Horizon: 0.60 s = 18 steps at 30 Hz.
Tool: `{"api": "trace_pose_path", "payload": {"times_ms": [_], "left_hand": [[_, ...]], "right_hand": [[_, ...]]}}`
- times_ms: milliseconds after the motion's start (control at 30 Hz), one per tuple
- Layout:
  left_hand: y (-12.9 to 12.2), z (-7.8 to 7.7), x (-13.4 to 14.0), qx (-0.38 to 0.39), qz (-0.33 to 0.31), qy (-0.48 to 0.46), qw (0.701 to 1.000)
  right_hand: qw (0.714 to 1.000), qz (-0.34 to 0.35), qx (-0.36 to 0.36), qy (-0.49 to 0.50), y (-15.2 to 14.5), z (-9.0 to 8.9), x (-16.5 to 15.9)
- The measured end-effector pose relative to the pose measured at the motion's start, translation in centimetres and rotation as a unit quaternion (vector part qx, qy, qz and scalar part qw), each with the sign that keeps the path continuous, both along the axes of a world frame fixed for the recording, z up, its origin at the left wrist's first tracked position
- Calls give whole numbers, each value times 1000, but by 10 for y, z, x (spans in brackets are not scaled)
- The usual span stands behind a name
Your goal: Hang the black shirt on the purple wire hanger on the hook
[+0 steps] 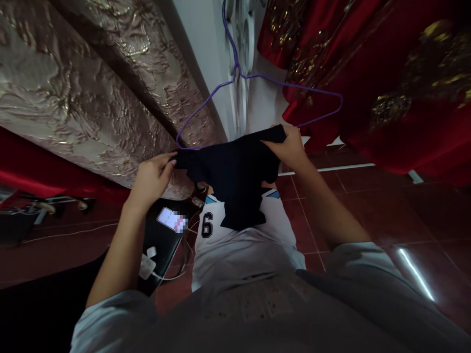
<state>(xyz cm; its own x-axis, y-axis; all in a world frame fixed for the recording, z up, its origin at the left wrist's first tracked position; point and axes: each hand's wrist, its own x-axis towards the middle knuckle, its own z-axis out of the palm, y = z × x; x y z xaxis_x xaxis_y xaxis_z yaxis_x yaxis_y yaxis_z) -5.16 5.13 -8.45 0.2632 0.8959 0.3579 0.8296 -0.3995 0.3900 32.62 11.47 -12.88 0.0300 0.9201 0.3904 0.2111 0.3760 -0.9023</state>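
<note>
A black garment [235,171] hangs across the lower bar of a purple wire hanger [235,73], covering most of that bar. Its kind cannot be told from its folds. Between thumb and fingers, my left hand [152,179] pinches the garment's left end, close to the hanger's left corner. At the upper right end, my right hand [290,147] grips the cloth with the thumb on top, just below the hanger's right side. The garment's lower part droops over my white shorts [213,230], which bear a number.
Patterned beige curtains [91,73] hang on the left, red cloth with gold decoration [368,98] on the right. Behind the hanger stands white metalwork [241,103]. A lit phone [171,219] and a white charger [147,266] with cables lie on a black surface at lower left.
</note>
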Motion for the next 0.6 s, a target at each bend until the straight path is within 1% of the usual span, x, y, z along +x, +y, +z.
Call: {"api": "trace_pose_path", "payload": {"times_ms": [67,100,200,267,333,400,500,533,567,600], "left_hand": [[3,7,2,55,21,-22,998],[6,9,3,68,31,-20,997],[19,15,13,67,64,0,996],[27,19,26,79,77,-16,994],[36,24,42,115,53,-59,990],[45,29,59,153,8,-104,983],[59,36,76,176,-32,-146,973],[64,37,78,173,-39,-156,972],[69,38,77,167,-47,-164,971],[74,39,75,160,-56,-168,971]], "right_hand": [[1000,-1,-4,12,-3,5,1],[1000,-5,-2,14,-5,7,2],[1000,-16,-2,19,-10,8,1],[999,-4,-14,29,-17,8,-3],[999,14,-26,34,-25,9,-10],[999,28,-29,26,-32,12,-17],[999,38,-4,-12,-43,22,-20],[999,21,19,-25,-46,26,-16],[998,-14,47,-32,-49,31,-11],[994,-67,79,-27,-52,36,-2]]}}
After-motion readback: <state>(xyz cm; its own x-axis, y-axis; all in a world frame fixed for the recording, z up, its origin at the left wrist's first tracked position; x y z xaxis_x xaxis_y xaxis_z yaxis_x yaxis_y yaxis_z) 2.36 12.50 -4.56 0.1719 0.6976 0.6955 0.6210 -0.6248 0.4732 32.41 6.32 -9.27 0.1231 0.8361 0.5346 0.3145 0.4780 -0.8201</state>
